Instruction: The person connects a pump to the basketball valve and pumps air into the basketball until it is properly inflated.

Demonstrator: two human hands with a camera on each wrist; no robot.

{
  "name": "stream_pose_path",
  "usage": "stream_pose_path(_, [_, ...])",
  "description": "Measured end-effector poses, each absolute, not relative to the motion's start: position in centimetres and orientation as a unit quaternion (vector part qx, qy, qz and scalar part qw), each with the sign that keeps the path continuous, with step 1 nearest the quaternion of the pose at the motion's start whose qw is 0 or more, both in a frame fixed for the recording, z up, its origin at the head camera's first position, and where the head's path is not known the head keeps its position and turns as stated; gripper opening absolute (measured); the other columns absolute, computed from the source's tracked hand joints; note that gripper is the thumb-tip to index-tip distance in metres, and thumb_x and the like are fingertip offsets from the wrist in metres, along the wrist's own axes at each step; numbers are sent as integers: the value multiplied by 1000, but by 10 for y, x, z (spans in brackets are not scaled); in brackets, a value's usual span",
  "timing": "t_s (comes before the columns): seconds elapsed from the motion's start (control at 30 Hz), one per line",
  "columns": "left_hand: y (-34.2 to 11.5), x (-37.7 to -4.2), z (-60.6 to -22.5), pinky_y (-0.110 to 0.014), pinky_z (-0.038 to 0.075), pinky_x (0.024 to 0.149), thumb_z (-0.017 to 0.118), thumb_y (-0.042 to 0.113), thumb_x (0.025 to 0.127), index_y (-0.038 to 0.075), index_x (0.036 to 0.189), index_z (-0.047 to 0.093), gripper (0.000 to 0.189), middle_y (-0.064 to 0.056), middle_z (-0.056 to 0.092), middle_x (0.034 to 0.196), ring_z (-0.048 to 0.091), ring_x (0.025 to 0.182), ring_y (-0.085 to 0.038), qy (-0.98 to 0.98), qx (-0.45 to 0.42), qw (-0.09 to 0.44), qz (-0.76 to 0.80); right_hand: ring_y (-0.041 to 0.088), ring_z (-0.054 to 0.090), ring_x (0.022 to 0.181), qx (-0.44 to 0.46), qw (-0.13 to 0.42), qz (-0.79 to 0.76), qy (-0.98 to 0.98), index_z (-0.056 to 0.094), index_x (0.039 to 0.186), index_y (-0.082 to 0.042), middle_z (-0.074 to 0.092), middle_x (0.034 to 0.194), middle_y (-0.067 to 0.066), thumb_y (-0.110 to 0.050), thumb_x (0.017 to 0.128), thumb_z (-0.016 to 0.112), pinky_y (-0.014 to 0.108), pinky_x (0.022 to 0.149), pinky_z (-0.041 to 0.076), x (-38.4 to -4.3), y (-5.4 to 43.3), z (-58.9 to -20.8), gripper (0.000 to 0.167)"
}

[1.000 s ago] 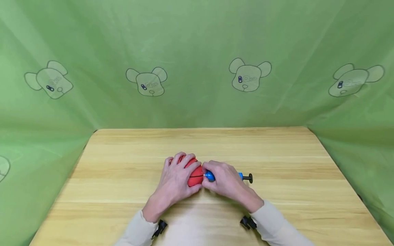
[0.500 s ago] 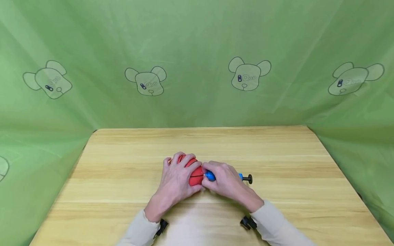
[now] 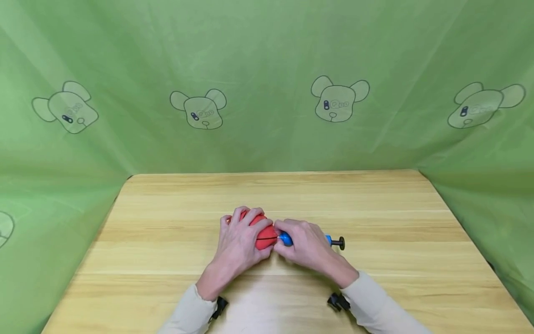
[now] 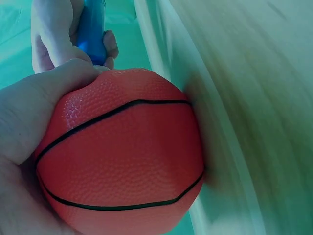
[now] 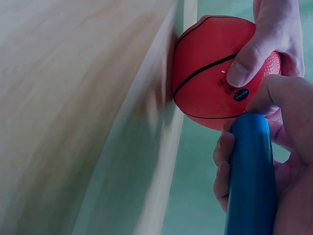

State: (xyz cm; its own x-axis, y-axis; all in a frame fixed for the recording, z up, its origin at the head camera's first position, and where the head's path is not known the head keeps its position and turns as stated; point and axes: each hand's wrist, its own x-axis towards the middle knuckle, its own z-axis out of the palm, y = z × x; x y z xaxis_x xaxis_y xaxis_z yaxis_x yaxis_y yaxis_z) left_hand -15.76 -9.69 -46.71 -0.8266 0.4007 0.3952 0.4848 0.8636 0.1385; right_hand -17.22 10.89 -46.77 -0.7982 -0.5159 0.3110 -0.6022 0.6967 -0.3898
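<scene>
A small red toy basketball (image 3: 266,239) with black lines rests on the table under my left hand (image 3: 237,242), whose curled fingers and thumb grip it. Its surface looks somewhat dented in the left wrist view. My right hand (image 3: 306,245) holds a blue hand pump (image 3: 286,239) lengthwise, its narrow tip against the ball's right side. A thin needle shows faintly between tip and ball; how deep it sits is hidden. Beyond the right hand the pump's black handle (image 3: 341,243) sticks out. In the right wrist view, the left thumb (image 5: 238,73) presses the ball near a dark printed mark.
The light wooden table (image 3: 187,195) extends around both hands. A green curtain (image 3: 267,51) printed with bear heads hangs behind and at both sides. Black camera mounts (image 3: 339,302) sit at the wrists, by the pale sleeves.
The left thumb has shifted slightly up along the ball's near side. Both hands keep their hold on the ball and pump; the head view has moved a little.
</scene>
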Motion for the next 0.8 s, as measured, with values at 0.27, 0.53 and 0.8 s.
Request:
stream_pose_path(0.27, [-99, -157, -465, -58, 39, 90, 82, 51, 75, 33, 121, 70, 51, 4, 58, 131, 47, 122, -29, -947, -242, 173, -120, 3, 44, 57, 298, 82, 272, -912, 57, 82, -26, 45, 69, -15, -19, 78, 68, 23, 48, 34, -172, 109, -470, 14])
stream_pose_path(0.53, [-98, -153, -458, -67, 33, 98, 82, 58, 74, 33, 127, 68, 60, 3, 57, 136, 45, 129, -34, -950, -250, 156, -99, 3, 48, 57, 279, 59, 310, -907, 60, 84, -30, 53, 69, -16, -20, 79, 71, 23, 48, 38, -171, 108, -473, 15])
stream_pose_path(0.8, [-91, -156, -458, -63, 36, 96, 80, 48, 77, 29, 120, 72, 48, 3, 61, 130, 47, 127, -30, -947, -258, 167, -90, 2, 48, 57, 297, 67, 297, -905, 62, 86, -29, 54, 71, -17, -21, 79, 70, 22, 48, 40, -172, 112, -473, 13])
